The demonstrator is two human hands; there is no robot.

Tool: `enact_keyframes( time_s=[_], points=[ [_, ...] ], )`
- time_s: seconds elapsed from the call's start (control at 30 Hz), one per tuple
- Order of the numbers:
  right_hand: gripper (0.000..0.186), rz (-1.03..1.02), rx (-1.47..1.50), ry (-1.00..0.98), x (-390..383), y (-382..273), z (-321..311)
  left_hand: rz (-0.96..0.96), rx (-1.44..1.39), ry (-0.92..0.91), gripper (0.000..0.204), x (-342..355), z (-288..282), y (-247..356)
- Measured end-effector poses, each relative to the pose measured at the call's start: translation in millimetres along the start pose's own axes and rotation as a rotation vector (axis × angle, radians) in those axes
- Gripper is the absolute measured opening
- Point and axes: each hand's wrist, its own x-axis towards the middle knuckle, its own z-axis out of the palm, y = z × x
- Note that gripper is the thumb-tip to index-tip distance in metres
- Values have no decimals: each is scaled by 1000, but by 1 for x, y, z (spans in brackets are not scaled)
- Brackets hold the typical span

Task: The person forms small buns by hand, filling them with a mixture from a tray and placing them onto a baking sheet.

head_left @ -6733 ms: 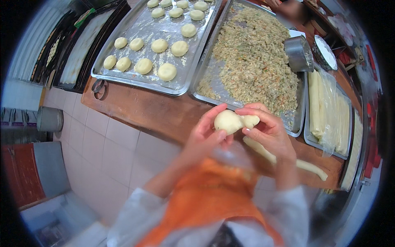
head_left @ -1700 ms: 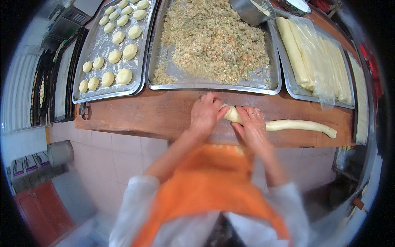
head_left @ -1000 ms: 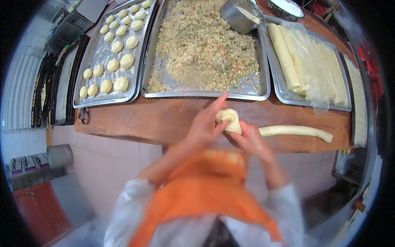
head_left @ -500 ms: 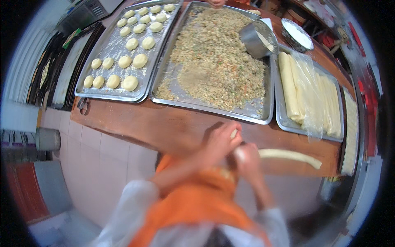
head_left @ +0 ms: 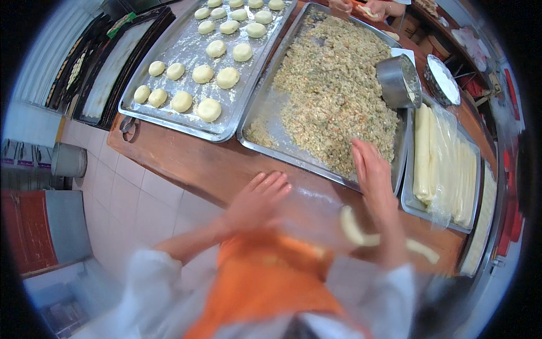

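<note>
My left hand lies over the wooden table near its front edge, fingers stretched out; whatever is beneath the palm is hidden. Reaching forward, my right hand has its fingers extended at the near side of a metal tray of chopped, crumbly filling. Its fingertips overlap the filling, and I see nothing held in it. A long pale dough rope lies bent on the table, passing behind my right forearm.
On the left, a floured tray carries several round dough pieces. A metal pot rests in the filling. Plastic-covered dough rolls fill a tray at right, with a bowl of white powder behind. Another person's hands hold dough opposite.
My hands were together, with a bit of dough showing at the left one. They have parted: the right moved forward to the filling, the left moved leftward and flattened. The view shifted.
</note>
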Motion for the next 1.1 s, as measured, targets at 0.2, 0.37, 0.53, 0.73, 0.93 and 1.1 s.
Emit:
enact_keyframes(
  time_s=[0.2,0.37,0.53,0.73,0.93,1.1],
  points=[
    [25,-251,-466,-146,86,10,90,11,13,47,63,13,0,-6],
    [22,-518,-494,-217,84,11,104,-11,-21,68,60,10,5,-7],
    [23,-150,-146,-166,94,21,76,-10,-48,40,59,11,-1,-7],
    [27,404,654,-71,100,-23,44,-19,-72,47,60,8,1,-7],
    [32,295,570,35,96,3,55,-26,-362,155,51,2,1,-17],
    [28,376,504,-4,94,13,52,-23,-161,38,38,-6,-12,-13]
  ],
)
